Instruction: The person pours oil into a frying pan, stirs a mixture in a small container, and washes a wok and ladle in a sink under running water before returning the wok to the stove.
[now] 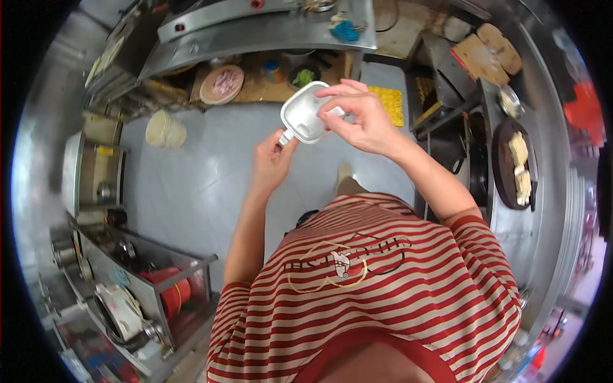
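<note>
A small white container (297, 112) with rounded corners and a short handle is held up in front of me, its hollow inside facing the camera. My left hand (273, 159) grips it by the handle at its lower left corner. Over its right side is my right hand (363, 120), thumb and fingers curled together at the container's opening. A bit of white shows between those fingers; whether it is the container's edge or a separate piece, I cannot tell.
Ahead, a low shelf under the steel counter (255, 38) bears a plate of pinkish pieces (227, 84) and a bowl of greens (304, 77). A white bucket (165, 129) stands on the floor. At right, a dark round pan (504, 167) carries pale food.
</note>
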